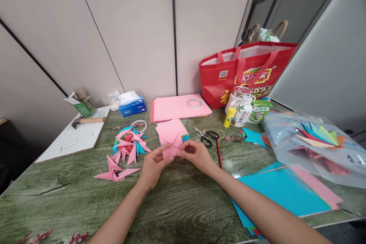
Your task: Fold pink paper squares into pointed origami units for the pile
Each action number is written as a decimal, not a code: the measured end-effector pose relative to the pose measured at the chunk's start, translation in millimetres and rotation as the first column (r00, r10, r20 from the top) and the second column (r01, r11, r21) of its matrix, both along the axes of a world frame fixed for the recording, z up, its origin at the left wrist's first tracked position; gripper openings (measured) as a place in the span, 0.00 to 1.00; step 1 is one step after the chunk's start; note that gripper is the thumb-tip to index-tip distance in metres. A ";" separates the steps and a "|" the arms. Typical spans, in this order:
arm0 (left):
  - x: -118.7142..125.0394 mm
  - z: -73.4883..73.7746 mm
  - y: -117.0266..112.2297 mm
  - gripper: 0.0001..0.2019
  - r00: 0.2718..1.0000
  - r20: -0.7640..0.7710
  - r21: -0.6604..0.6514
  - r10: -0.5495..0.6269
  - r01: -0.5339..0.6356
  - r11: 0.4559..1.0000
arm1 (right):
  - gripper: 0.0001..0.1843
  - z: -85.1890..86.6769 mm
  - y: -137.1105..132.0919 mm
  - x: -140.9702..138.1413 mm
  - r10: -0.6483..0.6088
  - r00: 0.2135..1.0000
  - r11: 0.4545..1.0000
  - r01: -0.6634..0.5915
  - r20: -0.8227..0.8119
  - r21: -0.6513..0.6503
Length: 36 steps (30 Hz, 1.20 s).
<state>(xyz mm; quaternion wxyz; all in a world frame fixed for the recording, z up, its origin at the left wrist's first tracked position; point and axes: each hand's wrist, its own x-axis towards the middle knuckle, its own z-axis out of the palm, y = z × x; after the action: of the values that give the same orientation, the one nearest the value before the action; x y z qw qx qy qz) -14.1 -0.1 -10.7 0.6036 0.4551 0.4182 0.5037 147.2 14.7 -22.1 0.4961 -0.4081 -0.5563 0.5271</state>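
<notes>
A piece of pink origami paper (171,149) with crossing creases is held up between my two hands over the table. My left hand (153,163) pinches its left and lower edge. My right hand (196,154) pinches its right edge with thumb and fingers. Just behind it lies a stack of small square paper (169,126), pink on top with blue and other colours below. To the left of my left hand is a pile of folded paper pieces (132,145), pink, blue and red. Scissors (205,136) and a red pencil (219,154) lie beyond my right hand.
Large pink sheets (177,107) with a tape roll (194,103) lie at the back. A tissue box (132,106), hammer (89,120) and white board (77,141) are left. A red bag (217,87), glue stick (229,117), bottle (242,112), blue sheets (280,194) and plastic bag (314,156) are right.
</notes>
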 end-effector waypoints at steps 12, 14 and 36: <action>1.2 0.4 1.5 0.19 0.996 0.005 0.030 0.093 -0.093 0.995 | 0.09 3.1 -4.5 -1.4 -0.014 0.998 0.983 0.002 0.062 0.181; 0.3 -1.2 1.7 0.20 0.997 0.008 0.041 0.082 -0.082 0.996 | 0.08 2.3 -4.3 -1.9 -0.016 0.998 0.984 0.005 0.058 0.177; -2.0 -10.6 1.9 0.23 0.991 -0.052 0.055 0.120 -0.117 0.992 | 0.11 0.1 -4.7 -3.3 -0.070 0.997 0.992 0.067 0.014 0.111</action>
<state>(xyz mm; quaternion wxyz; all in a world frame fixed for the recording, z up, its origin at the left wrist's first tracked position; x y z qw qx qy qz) -16.0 1.8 -21.3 0.5487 0.4586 0.4480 0.5365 143.9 10.0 -22.0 0.5306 -0.4036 -0.5748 0.4744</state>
